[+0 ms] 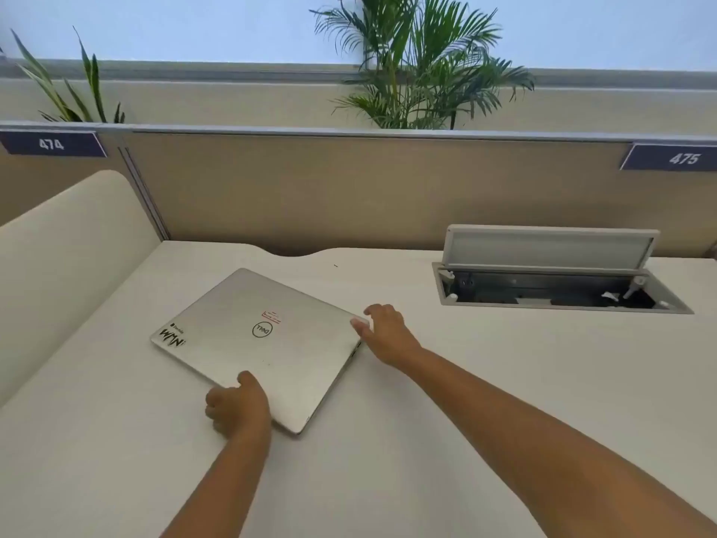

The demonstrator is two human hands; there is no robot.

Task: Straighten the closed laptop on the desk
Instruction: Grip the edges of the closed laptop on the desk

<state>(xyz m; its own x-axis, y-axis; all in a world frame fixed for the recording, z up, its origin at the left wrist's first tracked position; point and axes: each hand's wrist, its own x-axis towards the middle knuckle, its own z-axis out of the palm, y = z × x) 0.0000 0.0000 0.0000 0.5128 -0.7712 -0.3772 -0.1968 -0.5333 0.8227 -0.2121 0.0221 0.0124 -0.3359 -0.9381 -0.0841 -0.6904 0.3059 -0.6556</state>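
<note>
A closed silver laptop [248, 339] with a round logo and stickers lies skewed on the white desk [426, 401], its corners pointing toward me and away. My left hand [237, 406] grips the near edge, thumb on the lid and fingers curled under or against the side. At the right corner, my right hand [384, 332] holds the laptop, thumb on top and fingers beside the edge.
An open cable box [558, 293] with a raised lid is sunk into the desk at the right. A tan partition [349, 188] runs along the back, with plants behind it. A cream side panel [58, 266] bounds the desk on the left.
</note>
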